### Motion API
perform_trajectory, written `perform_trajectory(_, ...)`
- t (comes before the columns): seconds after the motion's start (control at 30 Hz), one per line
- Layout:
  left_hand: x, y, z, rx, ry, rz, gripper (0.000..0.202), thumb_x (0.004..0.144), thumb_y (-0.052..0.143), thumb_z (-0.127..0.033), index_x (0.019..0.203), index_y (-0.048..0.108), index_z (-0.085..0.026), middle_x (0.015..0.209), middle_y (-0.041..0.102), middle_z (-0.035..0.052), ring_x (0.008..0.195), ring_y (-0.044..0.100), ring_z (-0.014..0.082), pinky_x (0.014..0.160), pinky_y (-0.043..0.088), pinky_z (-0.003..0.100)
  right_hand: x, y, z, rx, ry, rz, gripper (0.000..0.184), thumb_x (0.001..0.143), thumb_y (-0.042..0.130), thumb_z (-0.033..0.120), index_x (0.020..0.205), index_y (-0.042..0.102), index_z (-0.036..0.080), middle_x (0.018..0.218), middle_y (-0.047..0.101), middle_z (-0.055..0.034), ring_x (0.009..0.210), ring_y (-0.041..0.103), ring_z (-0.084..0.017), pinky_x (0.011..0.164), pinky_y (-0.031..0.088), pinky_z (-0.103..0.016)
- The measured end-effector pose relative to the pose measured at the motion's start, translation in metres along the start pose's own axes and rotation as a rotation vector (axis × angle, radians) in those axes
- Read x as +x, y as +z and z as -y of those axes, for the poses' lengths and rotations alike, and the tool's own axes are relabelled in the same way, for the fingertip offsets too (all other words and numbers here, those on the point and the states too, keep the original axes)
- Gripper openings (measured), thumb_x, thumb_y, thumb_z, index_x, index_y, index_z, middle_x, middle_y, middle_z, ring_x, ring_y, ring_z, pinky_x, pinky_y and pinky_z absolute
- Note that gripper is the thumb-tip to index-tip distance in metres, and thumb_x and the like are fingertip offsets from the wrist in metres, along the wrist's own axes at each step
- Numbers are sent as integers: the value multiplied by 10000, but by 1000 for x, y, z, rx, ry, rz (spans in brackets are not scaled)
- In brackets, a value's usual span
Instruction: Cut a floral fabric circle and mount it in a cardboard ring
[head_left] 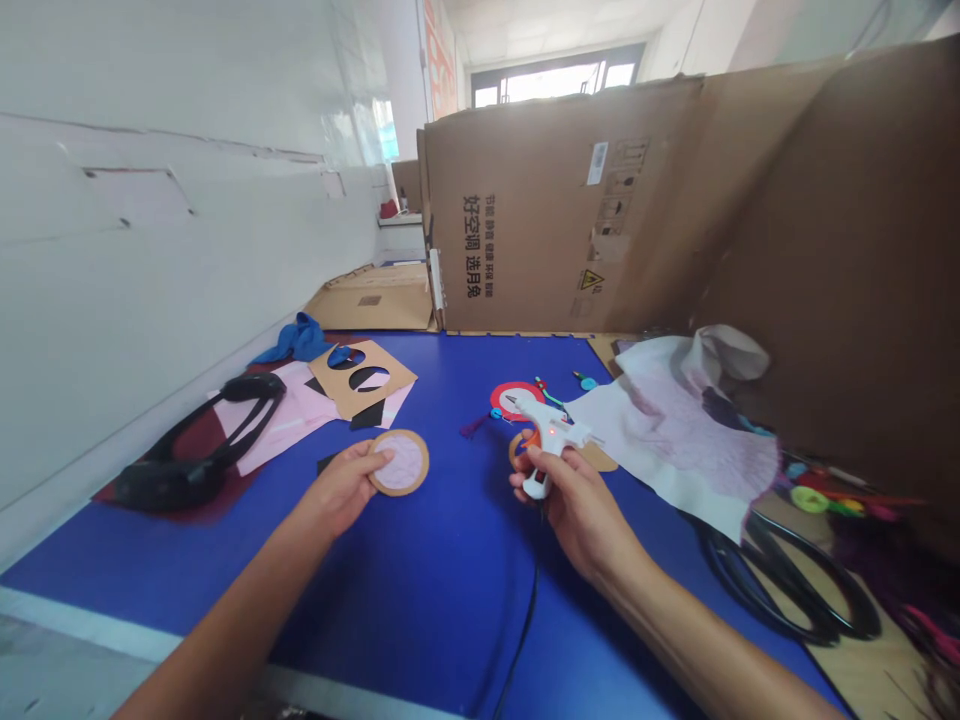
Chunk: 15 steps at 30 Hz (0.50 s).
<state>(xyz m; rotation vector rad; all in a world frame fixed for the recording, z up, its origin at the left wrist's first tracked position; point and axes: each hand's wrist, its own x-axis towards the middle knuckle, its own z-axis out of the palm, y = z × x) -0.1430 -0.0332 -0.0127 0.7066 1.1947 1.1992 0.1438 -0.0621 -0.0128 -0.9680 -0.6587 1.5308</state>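
Note:
My left hand [346,487] pinches the edge of a round cardboard disc with a pale pink face [400,462], holding it just above the blue table [450,580]. My right hand [574,500] is closed round the handle of a white hot glue gun [551,432], whose nozzle points left and a little away from me. Its black cord [525,610] runs down toward me. The two hands are apart, with the disc left of the gun. A red and white ring [514,398] lies just beyond the gun.
A cardboard sheet with round holes [361,376] and pink paper [292,415] lie at the left. A black strap [202,450] rests near the white wall. White and pink fabric [675,430], black scissors [787,585] and small coloured bits [825,495] sit at the right. Big cardboard boxes [570,210] stand behind.

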Motion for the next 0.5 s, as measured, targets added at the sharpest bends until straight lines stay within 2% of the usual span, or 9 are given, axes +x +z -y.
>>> perform_trajectory(0.07, 7, 6, -8, 52, 12, 9, 290, 705, 905, -113, 974, 800, -92, 926, 819, 156, 796, 779, 236, 740, 620, 309, 3, -4, 1, -27, -24, -17, 418, 782, 893, 482, 1066, 745, 213, 928, 728, -38, 679, 687, -174, 571, 546, -282)
perform_trajectory(0.17, 19, 36, -4, 166, 34, 102, 218, 695, 916, -192, 844, 769, -133, 825, 793, 108, 717, 744, 214, 689, 596, 306, 5, -12, 0, -112, -77, -53, 414, 818, 851, 560, 1036, 764, 219, 961, 746, -49, 643, 676, -171, 545, 520, -285)
perform_trajectory(0.23, 27, 58, 6, 293, 61, 157, 195, 677, 896, -199, 801, 752, -157, 765, 766, 69, 677, 710, 196, 646, 549, 280, 4, -17, 0, -216, -95, -73, 431, 838, 813, 617, 977, 764, 213, 853, 754, -49, 611, 657, -180, 544, 493, -294)
perform_trajectory(0.3, 35, 72, 17, 456, 121, 181, 146, 694, 845, -199, 809, 758, -176, 743, 742, 45, 651, 669, 186, 611, 497, 268, 2, -21, 0, -345, -98, -65, 466, 863, 763, 671, 923, 757, 208, 659, 706, -29, 567, 617, -186, 539, 448, -298)
perform_trajectory(0.4, 40, 74, 28, 705, 288, 159, 205, 694, 796, -168, 897, 789, -200, 818, 748, 44, 719, 658, 199, 647, 472, 281, 1, -24, 1, -510, -118, -30, 521, 882, 697, 731, 844, 736, 212, 500, 619, -4, 535, 572, -187, 538, 398, -300)
perform_trajectory(0.5, 40, 64, 31, 900, 532, 57, 435, 658, 812, -128, 1080, 813, -234, 997, 762, 56, 886, 664, 222, 784, 487, 305, 5, -25, 1, -589, -141, -12, 551, 845, 701, 764, 787, 711, 217, 530, 645, -11, 520, 566, -175, 534, 386, -299)
